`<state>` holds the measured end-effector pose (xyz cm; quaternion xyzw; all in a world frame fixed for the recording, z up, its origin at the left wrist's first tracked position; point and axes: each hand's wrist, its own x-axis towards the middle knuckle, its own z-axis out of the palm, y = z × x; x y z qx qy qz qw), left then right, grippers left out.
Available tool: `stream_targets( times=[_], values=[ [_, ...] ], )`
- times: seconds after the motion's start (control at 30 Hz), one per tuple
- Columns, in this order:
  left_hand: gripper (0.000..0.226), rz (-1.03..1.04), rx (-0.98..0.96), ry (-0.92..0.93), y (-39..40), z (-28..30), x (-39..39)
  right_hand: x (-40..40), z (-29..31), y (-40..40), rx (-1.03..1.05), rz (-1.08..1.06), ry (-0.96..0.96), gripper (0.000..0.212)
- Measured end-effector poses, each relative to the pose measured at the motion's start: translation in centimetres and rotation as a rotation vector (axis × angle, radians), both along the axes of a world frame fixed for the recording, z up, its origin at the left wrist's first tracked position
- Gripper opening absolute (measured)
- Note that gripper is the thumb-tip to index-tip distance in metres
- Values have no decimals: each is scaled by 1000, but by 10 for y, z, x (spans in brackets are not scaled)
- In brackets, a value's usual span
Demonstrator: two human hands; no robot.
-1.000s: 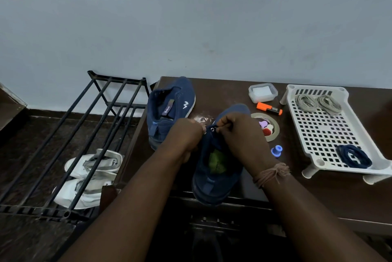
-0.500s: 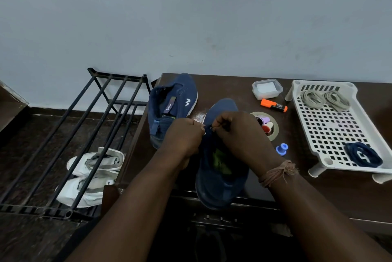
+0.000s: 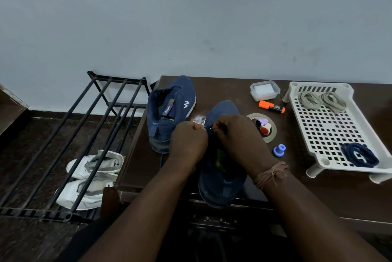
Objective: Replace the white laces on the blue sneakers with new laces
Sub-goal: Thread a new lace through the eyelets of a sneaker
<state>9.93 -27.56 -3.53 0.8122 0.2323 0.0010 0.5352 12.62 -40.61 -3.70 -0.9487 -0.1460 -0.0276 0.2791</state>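
A: Where is the sneaker being worked on?
B: The near sneaker (image 3: 222, 177) lies at the table's (image 3: 318, 194) front edge, heel just over it, toe toward the wall. The other sneaker (image 3: 169, 111) stands at the back left corner, heel toward the person, just beside the first.

A: And the hands?
B: Both are over the near sneaker's eyelets. The left hand (image 3: 187, 142) is a closed fist at the left eyelet row, fingers curled; what they clamp is too small to tell. The right hand (image 3: 239, 136) has its fingers pinched together at a metal eyelet (image 3: 212, 128), on something thin and dark that I cannot tell is a lace.

A: What else is on the table?
B: A tape ring (image 3: 272, 136) just right of the right hand, with two small caps inside it. A blue cap (image 3: 279, 150) sits nearer the front edge. An orange marker (image 3: 272, 107) and a clear box (image 3: 265, 90) lie toward the back edge. At the right edge stands a white tray (image 3: 324, 130) with two grey lace bundles (image 3: 322, 100) at its far end and a navy lace coil (image 3: 360, 154) at its near end.

A: Off the table?
B: A black rack (image 3: 84, 134) on the floor to the left, white sandals (image 3: 91, 177) under it.
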Motion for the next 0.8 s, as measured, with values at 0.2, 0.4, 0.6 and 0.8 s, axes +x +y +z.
stream_targets(
  times=[0.2, 0.4, 0.6, 0.8],
  values=[
    [33, -46, -87, 12, -12, 1, 7, 7, 0, -12, -26, -37, 7, 17],
    [20, -48, -188, 25, -18, -4, 9, 11, -1, -18, -20, -42, -4, 19],
    [19, -75, -257, 22, -7, -3, 11, 4, 0, -12, 22, -33, -48, 15],
    [14, -167, -444, 171, 3, -6, 21, 6, 4, -12, 70, -25, -41, 15]
  ],
)
